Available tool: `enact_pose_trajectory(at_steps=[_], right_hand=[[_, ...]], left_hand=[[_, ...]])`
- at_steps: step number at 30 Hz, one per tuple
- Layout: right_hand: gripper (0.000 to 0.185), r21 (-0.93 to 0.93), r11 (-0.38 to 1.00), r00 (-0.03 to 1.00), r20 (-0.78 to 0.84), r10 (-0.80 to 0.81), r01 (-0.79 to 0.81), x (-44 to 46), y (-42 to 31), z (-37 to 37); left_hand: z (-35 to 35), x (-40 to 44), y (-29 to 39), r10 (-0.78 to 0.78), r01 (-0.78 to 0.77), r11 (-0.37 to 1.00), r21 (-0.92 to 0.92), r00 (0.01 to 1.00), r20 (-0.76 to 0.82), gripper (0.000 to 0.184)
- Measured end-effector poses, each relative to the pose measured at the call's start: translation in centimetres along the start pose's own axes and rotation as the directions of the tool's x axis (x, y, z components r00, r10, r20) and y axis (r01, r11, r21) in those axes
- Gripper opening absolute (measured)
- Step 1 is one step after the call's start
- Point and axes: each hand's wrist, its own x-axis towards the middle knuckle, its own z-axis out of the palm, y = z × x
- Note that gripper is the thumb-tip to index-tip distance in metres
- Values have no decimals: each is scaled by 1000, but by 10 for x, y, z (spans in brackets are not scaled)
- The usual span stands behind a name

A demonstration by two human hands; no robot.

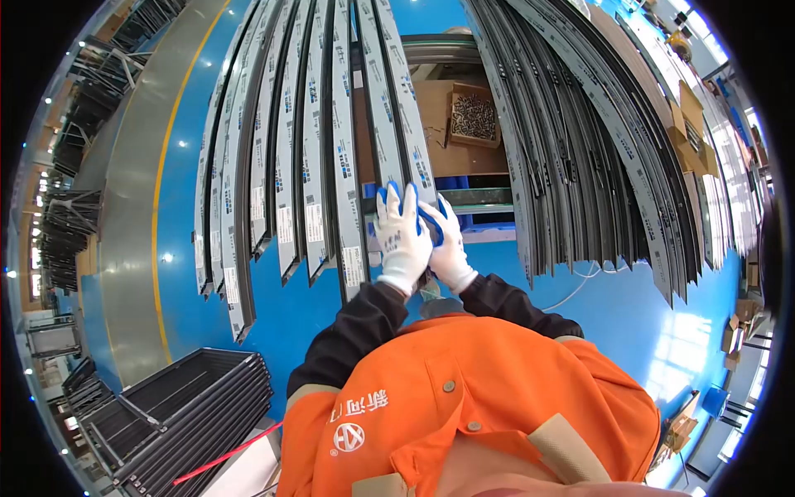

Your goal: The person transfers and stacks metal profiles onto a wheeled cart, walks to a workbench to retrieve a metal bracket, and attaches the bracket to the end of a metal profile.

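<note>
At the centre of the head view, the gloved left hand (402, 238) lies over the near ends of the film-covered profiles (420, 157), fingers outstretched. The right hand (450, 247) curves in at the right edge; whether it grips cannot be told. The step in hand seems to be steadying or aligning these ends; shifting one would call for a firm two-handed hold, clear of the neighbouring strips (344, 141) on the left.

box of small parts (474, 142) lies between left-hand profiles (341, 124) and right-hand profiles (571, 157).
</note>
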Motion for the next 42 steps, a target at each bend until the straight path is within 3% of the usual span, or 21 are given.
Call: enact_pose_trajectory(at_steps=[4, 6, 9, 11, 14, 15, 16, 17, 18, 19, 20, 21, 27, 31, 33, 34, 35, 36, 38, 39, 42], right_hand=[[62, -48, 999, 998, 57, -14, 17, -15, 10, -22], [63, -88, 995, 992, 119, -35, 46, -25, 8, -31], [64, -104, 994, 997, 81, -4, 12, -35, -11, -28], [64, -109, 994, 1000, 28, -6, 9, -35, -21, -20], [67, -118, 993, 1000, 29, 1, 2, -33, -30, 0], [68, -123, 992, 1000, 25, 6, -3, -34, -32, 6], [70, -129, 992, 1000, 20, 8, -5, -33, -35, 11], [70, -128, 992, 1000, 16, -5, 7, -33, -37, 14], [70, -154, 988, 999, 25, 24, -20, -33, -38, 17], [70, -179, 983, 998, 36, 52, -44, -33, -40, 18], [70, -205, 976, 996, 47, 79, -67, -33, -41, 21], [70, -230, 969, 993, 57, 105, -89, -33, -42, 23], [74, -245, 969, 997, 79, 17, 3, -24, -36, 30], [76, -213, 977, 995, 99, 16, 5, 4, -21, 34], [75, -212, 977, 995, 102, 16, 6, 9, -29, 29], [75, -217, 976, 993, 114, 32, -7, 10, -34, 26], [75, -220, 975, 990, 128, 55, -26, 8, -38, 25], [75, -224, 973, 986, 145, 81, -48, 6, -40, 25], [75, -223, 974, 987, 138, 80, -48, 1, -39, 26], [75, -230, 972, 988, 131, 76, -44, 2, -38, 27], [76, -250, 968, 991, 121, 64, -32, 8, -36, 28]], left_hand=[[-15, -8, -18, 142, -141, 987, 73, 990, -10, 58], [-41, -18, -25, 179, -165, 960, -226, 983, 43, 54], [-86, -59, -47, 141, -204, 899, -388, 972, -186, 53], [-104, -99, -65, -56, -33, 900, -435, 980, -190, 53], [-90, -157, -98, -176, 48, 919, -392, 939, -297, 59], [-89, -164, -91, -531, 386, 719, -578, 841, -99, 58], [-89, -164, -90, -770, 644, 382, -663, 619, 157, 56], [-91, -161, -99, -479, 533, 679, -504, 843, 246, 51], [-94, -158, -108, -140, 289, 890, -354, 910, 389, 46], [-89, -156, -107, -141, 283, 890, -357, 916, 376, 46], [-81, -151, -102, -342, 639, 312, -703, 766, 544, 43], [-73, -147, -99, -318, 619, -446, -647, 566, 761, 41], [-49, -119, -115, -376, 439, -475, -763, 683, 627, 42], [-65, -116, -118, -361, 595, -488, -638, 528, 769, 43], [-107, -132, -105, -405, 687, -175, -705, 603, 688, 41], [-118, -140, -112, -404, 680, -164, -715, 615, 677, 41], [-131, -150, -128, -356, 382, 572, -726, 913, 200, 46], [-146, -156, -143, 61, -101, 965, -240, 984, -167, 52], [-187, -147, -168, -71, 126, 970, 208, 964, -255, 65], [-203, -138, -183, -158, 280, 846, 454, 945, -288, 73], [-189, -140, -228, -313, 418, 679, 603, 908, -277, 74]])
